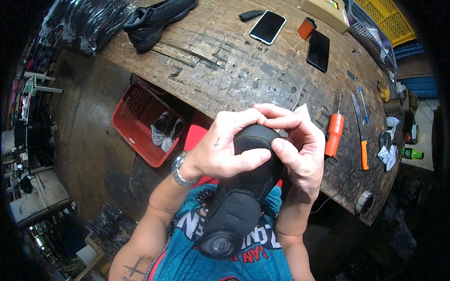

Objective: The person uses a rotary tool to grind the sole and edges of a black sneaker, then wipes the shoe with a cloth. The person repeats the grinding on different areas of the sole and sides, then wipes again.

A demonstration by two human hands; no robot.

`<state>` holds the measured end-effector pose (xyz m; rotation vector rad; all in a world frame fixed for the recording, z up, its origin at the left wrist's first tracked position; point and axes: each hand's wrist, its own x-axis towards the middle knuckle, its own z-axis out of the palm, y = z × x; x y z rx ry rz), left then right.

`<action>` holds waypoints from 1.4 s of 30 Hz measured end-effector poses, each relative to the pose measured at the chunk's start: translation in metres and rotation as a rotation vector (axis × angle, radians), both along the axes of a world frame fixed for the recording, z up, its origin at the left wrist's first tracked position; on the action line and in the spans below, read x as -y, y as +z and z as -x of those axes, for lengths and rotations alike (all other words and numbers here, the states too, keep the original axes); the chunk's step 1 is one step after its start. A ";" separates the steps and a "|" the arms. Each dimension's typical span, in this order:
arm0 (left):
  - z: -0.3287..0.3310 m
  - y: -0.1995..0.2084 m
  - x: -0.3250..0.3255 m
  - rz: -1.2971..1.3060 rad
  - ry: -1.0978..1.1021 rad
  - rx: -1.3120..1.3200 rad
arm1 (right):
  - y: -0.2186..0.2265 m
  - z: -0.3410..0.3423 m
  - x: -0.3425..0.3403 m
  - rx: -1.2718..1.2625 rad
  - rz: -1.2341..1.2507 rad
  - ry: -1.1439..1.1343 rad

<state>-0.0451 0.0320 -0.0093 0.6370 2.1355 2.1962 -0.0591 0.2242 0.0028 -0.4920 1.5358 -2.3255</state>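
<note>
A black shoe (236,208) points away from me in front of my body, held by both hands at its rounded far end. My left hand (225,145) wraps that end from the left, its thumb lying across the upper. From the other side my right hand (302,145) grips the same end, the thumb pressing near its edge and the fingers curled over the rim. The fingertips of both hands meet at the far edge. A small white piece (303,111) shows behind my right fingers; what it is I cannot tell.
On the worn wooden table (225,70) lie another black shoe (157,23), two phones (268,27), an orange-handled awl (334,133), an orange-handled knife (363,140) and a tape-like roll (364,203). A red basket (136,143) with light sneakers (165,131) stands below the table edge.
</note>
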 end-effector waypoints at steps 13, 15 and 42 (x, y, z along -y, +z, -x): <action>0.008 0.009 0.000 -0.061 -0.154 0.170 | -0.013 -0.001 -0.009 -0.030 0.030 -0.055; 0.010 0.010 0.000 -0.032 -0.174 0.214 | -0.016 -0.001 -0.009 -0.009 0.029 -0.076; 0.074 -0.069 0.021 0.202 0.002 0.298 | -0.102 0.036 -0.078 -0.111 -0.984 -0.803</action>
